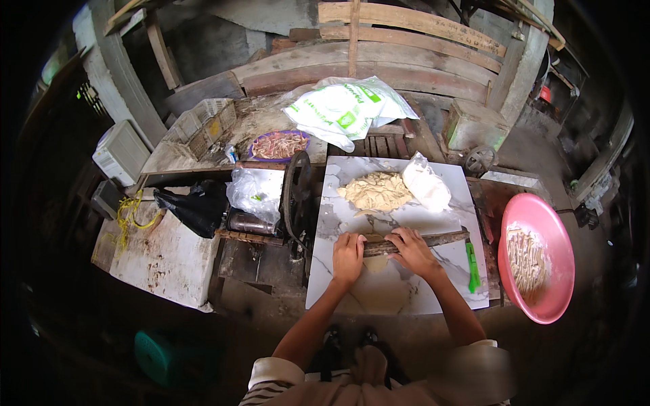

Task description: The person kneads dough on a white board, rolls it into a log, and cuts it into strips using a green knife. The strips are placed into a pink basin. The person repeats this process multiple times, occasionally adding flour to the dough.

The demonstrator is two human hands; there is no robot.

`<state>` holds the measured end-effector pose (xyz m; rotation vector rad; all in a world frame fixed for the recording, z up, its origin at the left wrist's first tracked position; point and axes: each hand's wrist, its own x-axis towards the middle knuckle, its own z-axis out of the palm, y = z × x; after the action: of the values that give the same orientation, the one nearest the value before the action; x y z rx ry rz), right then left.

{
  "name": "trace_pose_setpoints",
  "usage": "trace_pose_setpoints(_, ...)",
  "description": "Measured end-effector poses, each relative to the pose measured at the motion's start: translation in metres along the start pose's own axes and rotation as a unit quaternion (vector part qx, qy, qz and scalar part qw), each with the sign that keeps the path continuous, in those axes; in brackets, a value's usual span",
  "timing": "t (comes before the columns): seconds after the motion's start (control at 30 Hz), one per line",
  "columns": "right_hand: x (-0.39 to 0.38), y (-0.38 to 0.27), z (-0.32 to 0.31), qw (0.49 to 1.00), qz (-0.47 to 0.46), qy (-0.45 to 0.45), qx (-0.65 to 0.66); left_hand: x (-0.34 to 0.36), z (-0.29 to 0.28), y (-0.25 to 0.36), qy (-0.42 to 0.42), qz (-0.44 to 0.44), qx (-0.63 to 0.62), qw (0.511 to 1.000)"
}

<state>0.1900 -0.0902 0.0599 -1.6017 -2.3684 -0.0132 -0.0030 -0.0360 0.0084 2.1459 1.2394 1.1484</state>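
My left hand [347, 258] and my right hand [412, 254] rest on a dark wooden rolling stick [445, 238], fingers curled over it. Beneath the stick lies flattened beige dough [375, 265], partly hidden by stick and hands, on a white marble-patterned board [329, 289]. A heap of crumpled beige dough [372, 191] sits farther back, beside a white bag [426, 185]. A green tool [472, 269], perhaps a knife, lies at the board's right edge, right of my right hand.
A pink basin [562, 264] of pale sticks stands right. Left are a machine with a large wheel [294, 203], clear plastic [247, 196] and a black bag [193, 208]. Behind are white sacks [349, 108], a purple tray [277, 145] and wooden slats [413, 17]. A green stool [152, 355] is below.
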Motion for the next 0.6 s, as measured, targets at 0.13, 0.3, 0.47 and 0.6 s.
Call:
trace_pose_setpoints(0.13, -0.008, 0.002, 0.0, 0.998, -0.039, -0.044, 0.033, -0.028, -0.001, 0.013, 0.04, -0.045, -0.047, 0.997)
trace_pose_setpoints(0.3, -0.019, 0.013, -0.003, 0.989, -0.046, -0.073, 0.117, -0.042, -0.002, 0.05, 0.04, -0.209, -0.028, 0.977)
trace_pose_setpoints(0.47, -0.013, 0.013, -0.004, 0.982, -0.052, -0.08, 0.161, -0.05, 0.017, 0.049, 0.112, -0.218, 0.109, 0.963)
trace_pose_setpoints(0.6, -0.012, 0.005, 0.014, 0.983, -0.057, 0.015, 0.172, -0.046, 0.022, 0.059, 0.17, -0.239, 0.073, 0.953)
